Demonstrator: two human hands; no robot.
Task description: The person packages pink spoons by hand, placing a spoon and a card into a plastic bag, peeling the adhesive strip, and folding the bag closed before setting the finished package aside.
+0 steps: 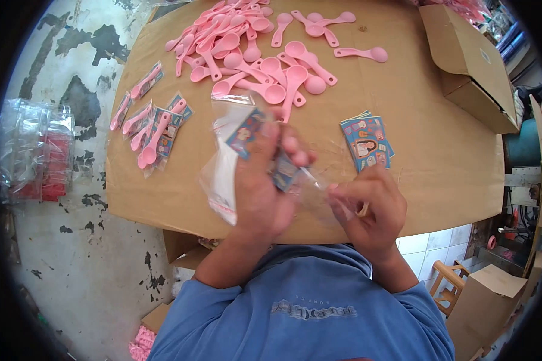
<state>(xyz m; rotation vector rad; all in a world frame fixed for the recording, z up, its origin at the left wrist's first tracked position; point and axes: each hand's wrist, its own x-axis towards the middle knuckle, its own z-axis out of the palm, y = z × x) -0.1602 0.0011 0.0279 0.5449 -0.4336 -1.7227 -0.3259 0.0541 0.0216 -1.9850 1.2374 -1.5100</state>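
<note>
Blurred by motion, my left hand is closed around a blue printed card, over a stack of clear plastic bags. A second piece of blue card shows at its fingers. My right hand pinches the edge of a clear bag that stretches between both hands. Beyond my right hand lies a small stack of blue cards. Above my left hand is a large pile of pink spoons. Packed spoons with cards lie to the left.
Brown paper covers the table. An open cardboard box stands at the back right. Plastic-wrapped packs are at the far left. A wooden stool and another carton stand below on the right.
</note>
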